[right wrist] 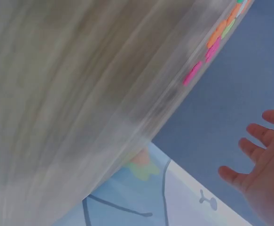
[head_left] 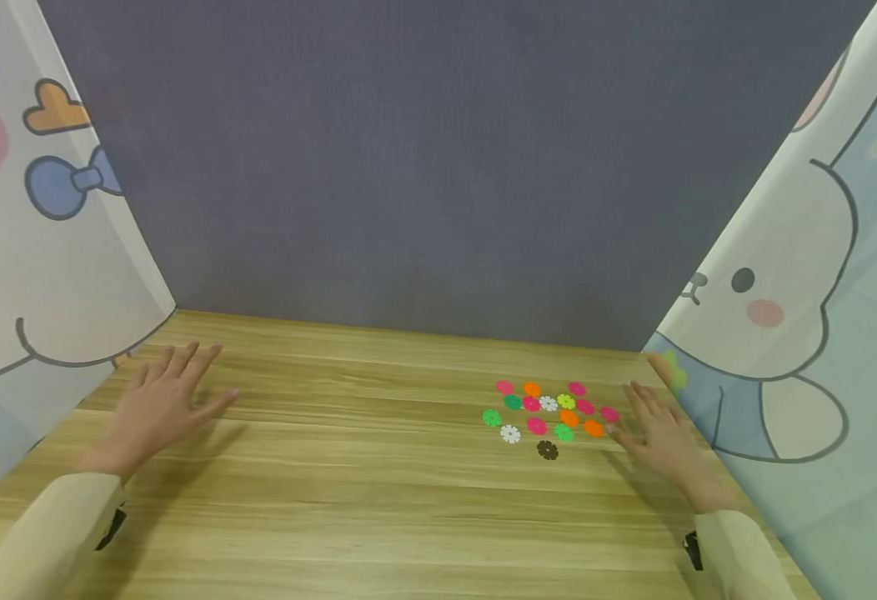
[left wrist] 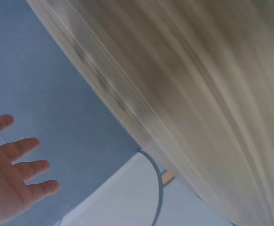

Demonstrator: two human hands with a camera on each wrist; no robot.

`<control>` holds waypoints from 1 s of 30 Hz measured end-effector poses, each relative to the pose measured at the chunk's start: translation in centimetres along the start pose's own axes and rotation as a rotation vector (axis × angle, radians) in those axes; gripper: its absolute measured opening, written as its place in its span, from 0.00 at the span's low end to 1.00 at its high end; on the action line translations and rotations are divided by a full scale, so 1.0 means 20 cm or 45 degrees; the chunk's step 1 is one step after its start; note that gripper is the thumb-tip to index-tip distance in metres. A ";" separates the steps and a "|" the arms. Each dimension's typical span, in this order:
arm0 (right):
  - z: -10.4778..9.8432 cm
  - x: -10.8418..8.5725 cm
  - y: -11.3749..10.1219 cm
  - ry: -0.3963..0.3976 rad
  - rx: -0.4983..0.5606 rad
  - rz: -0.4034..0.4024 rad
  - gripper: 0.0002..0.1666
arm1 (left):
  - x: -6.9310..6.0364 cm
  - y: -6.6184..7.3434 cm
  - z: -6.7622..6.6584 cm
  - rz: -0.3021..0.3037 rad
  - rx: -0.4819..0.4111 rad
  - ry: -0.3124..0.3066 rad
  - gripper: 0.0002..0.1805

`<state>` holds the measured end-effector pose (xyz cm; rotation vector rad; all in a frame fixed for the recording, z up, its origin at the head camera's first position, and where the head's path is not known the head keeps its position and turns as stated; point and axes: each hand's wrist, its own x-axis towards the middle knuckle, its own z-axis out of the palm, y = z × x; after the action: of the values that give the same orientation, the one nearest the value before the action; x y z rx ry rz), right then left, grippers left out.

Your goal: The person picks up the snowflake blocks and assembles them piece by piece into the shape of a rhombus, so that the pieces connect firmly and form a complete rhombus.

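My left hand [head_left: 159,410] is at the left side of the wooden table, fingers spread and holding nothing; the left wrist view shows its palm [left wrist: 5,179] and splayed fingers. On the right, my right hand [head_left: 664,442] is spread too, its thumb close to a group of flat notched plastic discs. These include a brown disc [head_left: 547,450] nearest me, a white disc [head_left: 510,434], a green disc [head_left: 492,417], an orange disc [head_left: 593,428] and a pink disc [head_left: 609,414]. In the right wrist view a pink disc [right wrist: 193,73] lies along the table edge.
The wood-grain table [head_left: 348,500] ends at a dark grey upright panel [head_left: 408,167]. Cartoon-printed cloths stand at both sides, a left one [head_left: 71,275] and a right one [head_left: 791,250], close to the hands.
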<state>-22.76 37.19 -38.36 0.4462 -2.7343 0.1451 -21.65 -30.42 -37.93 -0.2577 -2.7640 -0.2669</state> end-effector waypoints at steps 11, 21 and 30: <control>0.04 0.03 -0.08 0.037 0.091 -0.126 0.38 | 0.04 0.15 0.04 0.143 -0.012 0.100 0.40; 0.07 0.06 -0.18 0.054 0.162 -0.230 0.35 | 0.08 0.28 0.11 0.299 -0.043 0.155 0.35; 0.10 0.09 -0.27 0.042 0.201 -0.313 0.32 | 0.13 0.42 0.16 0.372 -0.062 0.123 0.33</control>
<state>-23.33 31.31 -39.30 0.8115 -2.6191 0.3016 -23.20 -21.19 -38.61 -0.6362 -2.5837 -0.2624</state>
